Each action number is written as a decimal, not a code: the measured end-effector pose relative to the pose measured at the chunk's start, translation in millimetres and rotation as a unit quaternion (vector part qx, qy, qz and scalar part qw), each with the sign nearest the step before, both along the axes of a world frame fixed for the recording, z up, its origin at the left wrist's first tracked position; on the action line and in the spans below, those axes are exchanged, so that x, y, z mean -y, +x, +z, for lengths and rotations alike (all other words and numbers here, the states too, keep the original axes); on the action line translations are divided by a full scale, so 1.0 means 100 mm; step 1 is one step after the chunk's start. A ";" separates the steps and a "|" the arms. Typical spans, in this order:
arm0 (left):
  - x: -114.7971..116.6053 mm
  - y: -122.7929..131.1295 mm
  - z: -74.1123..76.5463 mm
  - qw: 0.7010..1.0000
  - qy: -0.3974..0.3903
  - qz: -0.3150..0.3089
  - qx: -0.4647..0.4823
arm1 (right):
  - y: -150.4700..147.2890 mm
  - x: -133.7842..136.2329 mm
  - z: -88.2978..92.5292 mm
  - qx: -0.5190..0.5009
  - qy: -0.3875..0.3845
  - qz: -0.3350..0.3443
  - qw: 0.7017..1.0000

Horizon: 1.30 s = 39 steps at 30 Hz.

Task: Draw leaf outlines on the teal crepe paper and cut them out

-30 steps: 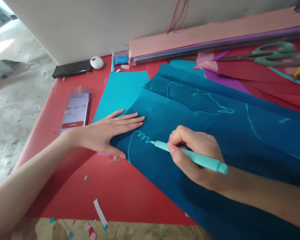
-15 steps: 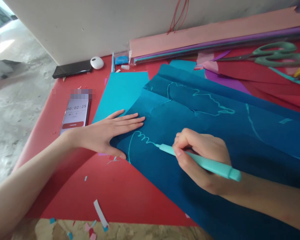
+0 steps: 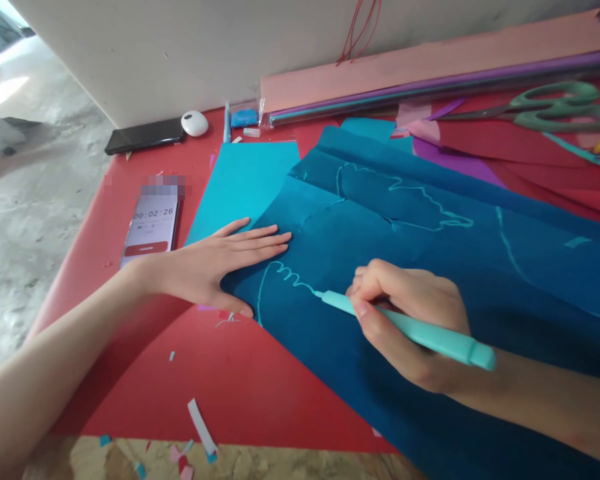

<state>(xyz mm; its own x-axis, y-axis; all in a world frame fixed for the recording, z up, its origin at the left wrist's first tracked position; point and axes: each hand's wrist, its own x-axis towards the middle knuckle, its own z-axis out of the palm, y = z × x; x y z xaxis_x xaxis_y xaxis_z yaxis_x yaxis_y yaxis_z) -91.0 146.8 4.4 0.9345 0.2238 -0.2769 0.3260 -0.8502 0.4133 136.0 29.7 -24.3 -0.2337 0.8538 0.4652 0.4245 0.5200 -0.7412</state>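
A large dark blue sheet of paper lies across the red table, creased near its upper part and marked with light teal outlines. My left hand rests flat on its left edge, fingers stretched out. In my right hand is a mint-green marker, pinched between thumb and fingers. Its tip touches the blue paper at the right end of a wavy line. Under the blue sheet's left side shows a bright turquoise sheet.
Left of my hand lies a phone running a timer. Behind it are a black phone and a white earbud case. Green-handled scissors lie at the back right near wrapped paper rolls. Paper scraps dot the front edge.
The marker and my right hand have shifted slightly right and down, and the wavy line is a little longer. My left hand stays in place.
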 end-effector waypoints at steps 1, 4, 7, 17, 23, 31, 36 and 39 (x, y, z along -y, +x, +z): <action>0.00 0.00 0.00 1.000 -0.001 0.000 0.002 | 0.00 0.00 0.00 -0.001 0.004 -0.002 1.000; 0.00 0.00 0.00 1.000 -0.003 0.000 0.001 | 0.00 0.01 0.00 0.011 0.010 -0.004 1.000; 0.00 0.00 0.00 1.000 -0.003 0.001 -0.002 | -0.01 -0.01 -0.01 0.024 0.010 0.001 1.000; 0.00 0.00 0.00 1.000 -0.002 0.004 -0.008 | -0.01 -0.02 0.01 0.003 0.008 0.017 1.000; 0.00 0.00 -0.01 1.000 0.000 -0.001 0.002 | -0.04 -0.06 0.00 -0.015 -0.014 0.089 0.996; 0.00 0.00 -0.02 1.000 0.003 -0.003 0.002 | -0.05 -0.07 -0.04 -0.006 -0.035 0.103 0.994; 0.00 0.00 -0.02 1.000 0.003 -0.005 0.003 | -0.04 -0.04 -0.02 -0.011 -0.017 0.064 0.998; 0.00 -0.01 -0.02 1.000 0.001 -0.006 0.006 | -0.02 -0.02 0.00 0.004 -0.024 0.039 0.999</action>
<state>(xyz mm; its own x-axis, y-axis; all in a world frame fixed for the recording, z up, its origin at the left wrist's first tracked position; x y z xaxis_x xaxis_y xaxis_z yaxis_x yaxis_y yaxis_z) -91.7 147.1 2.7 0.9406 0.2122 -0.2649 0.3100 -0.8550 0.4159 134.2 31.8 -24.8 -0.3049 0.8539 0.4217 0.3901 0.5159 -0.7627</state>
